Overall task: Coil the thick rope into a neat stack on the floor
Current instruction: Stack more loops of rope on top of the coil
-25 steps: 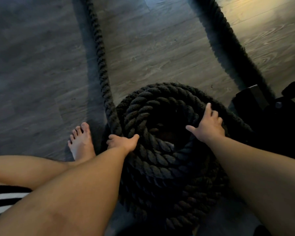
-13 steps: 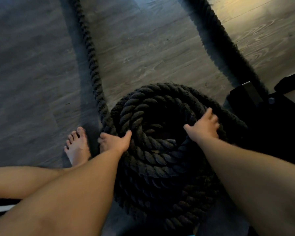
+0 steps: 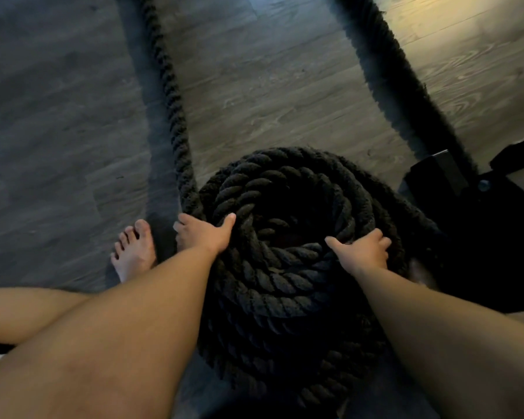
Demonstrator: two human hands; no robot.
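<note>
- Thick rope (image 3: 285, 285) sits coiled in stacked turns on the wood floor (image 3: 254, 101) in my head view, with a free length running off toward 12 o'clock.
- Left hand (image 3: 204, 234) wraps the top turn at the coil's 9 o'clock, thumb inside.
- Right hand (image 3: 360, 252) curls over the top turn at 3 o'clock, thumb pointing inward.

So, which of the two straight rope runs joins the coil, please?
The left run, meeting the coil by the left hand; the right run heads toward black equipment.
</note>
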